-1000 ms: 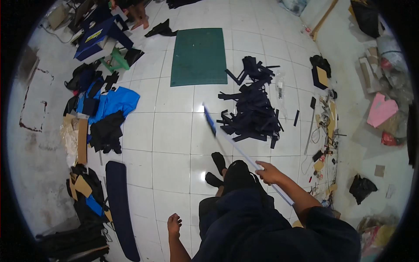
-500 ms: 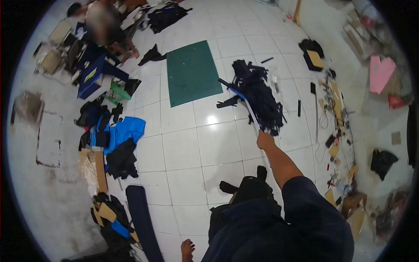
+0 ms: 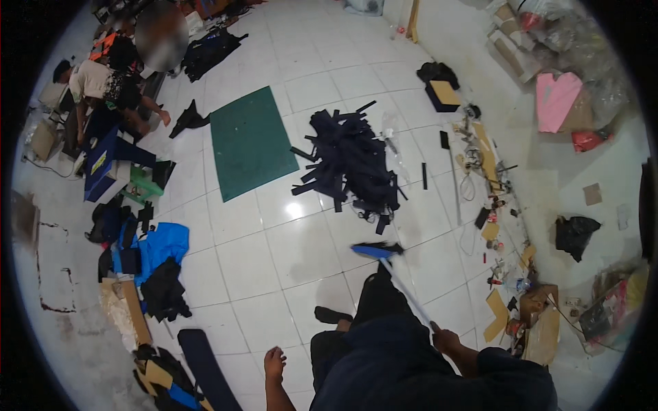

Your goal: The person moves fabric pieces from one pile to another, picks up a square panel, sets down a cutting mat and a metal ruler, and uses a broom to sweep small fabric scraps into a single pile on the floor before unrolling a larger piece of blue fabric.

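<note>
My right hand (image 3: 447, 340) is closed around the pale handle of a broom (image 3: 411, 300), low beside my right hip. The blue broom head with dark bristles (image 3: 374, 251) rests on the tiles just ahead of my foot. Beyond it, apart from the bristles, lies a heap of dark navy fabric strips (image 3: 353, 154), with loose ends sticking out around it. On the other side, my left hand (image 3: 275, 363) hangs free with fingers loosely bent and apart, holding nothing I can see.
Left of the heap lies a green mat (image 3: 252, 140). Blue sheeting (image 3: 164, 250), dark cloth and boxes line the left wall; a long dark padded piece (image 3: 205, 370) lies nearer. Cardboard scraps (image 3: 495, 315) and cables run along the right wall. A co-worker (image 3: 96, 82) bends at far left.
The broom has come off the heap and back toward my feet, my right hand drawn down to my side. My left hand is higher in view. The view has swung to the right.
</note>
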`<action>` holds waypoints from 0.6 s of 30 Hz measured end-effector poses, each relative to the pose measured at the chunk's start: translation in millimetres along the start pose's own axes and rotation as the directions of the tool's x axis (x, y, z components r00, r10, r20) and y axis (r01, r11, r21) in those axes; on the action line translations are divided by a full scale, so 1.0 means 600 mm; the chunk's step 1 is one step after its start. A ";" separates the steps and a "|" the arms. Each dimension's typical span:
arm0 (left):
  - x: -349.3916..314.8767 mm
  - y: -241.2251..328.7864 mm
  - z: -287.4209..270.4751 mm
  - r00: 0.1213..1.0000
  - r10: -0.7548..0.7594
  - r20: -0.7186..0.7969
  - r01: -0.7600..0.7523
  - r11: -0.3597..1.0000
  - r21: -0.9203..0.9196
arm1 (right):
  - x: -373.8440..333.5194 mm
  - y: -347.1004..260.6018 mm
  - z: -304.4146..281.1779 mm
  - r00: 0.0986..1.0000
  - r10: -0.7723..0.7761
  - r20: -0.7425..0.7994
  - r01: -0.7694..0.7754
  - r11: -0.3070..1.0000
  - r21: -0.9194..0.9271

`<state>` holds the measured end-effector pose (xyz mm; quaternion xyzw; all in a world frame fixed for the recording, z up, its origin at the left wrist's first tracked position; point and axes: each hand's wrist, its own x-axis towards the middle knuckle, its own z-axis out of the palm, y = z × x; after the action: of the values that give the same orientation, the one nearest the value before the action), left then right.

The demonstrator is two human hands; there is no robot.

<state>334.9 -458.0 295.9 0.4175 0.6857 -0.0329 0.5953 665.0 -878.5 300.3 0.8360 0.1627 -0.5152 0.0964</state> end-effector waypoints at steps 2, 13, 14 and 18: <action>-0.010 0.050 0.031 0.998 0.064 -0.013 -0.064 0.998 0.017 | 0.054 0.004 -0.013 0.998 0.054 -0.023 -0.053 0.998 0.038; -0.094 0.092 0.230 0.993 -0.108 -0.036 0.113 0.977 0.183 | 0.430 -0.169 -0.596 0.870 -0.149 -0.470 0.221 0.970 0.101; -0.107 0.104 0.248 0.995 -0.102 -0.006 0.101 0.975 0.199 | 0.419 -0.178 -0.625 0.888 -0.132 -0.440 0.217 0.965 0.148; -0.124 0.151 0.299 0.999 -0.052 -0.008 0.052 0.981 0.186 | 0.428 -0.099 -0.570 0.939 -0.093 -0.330 0.195 0.936 0.292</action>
<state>527.6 -536.2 347.6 0.4533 0.6914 -0.1115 0.5515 1033.5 -666.4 225.4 0.8967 0.1516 -0.4021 -0.1061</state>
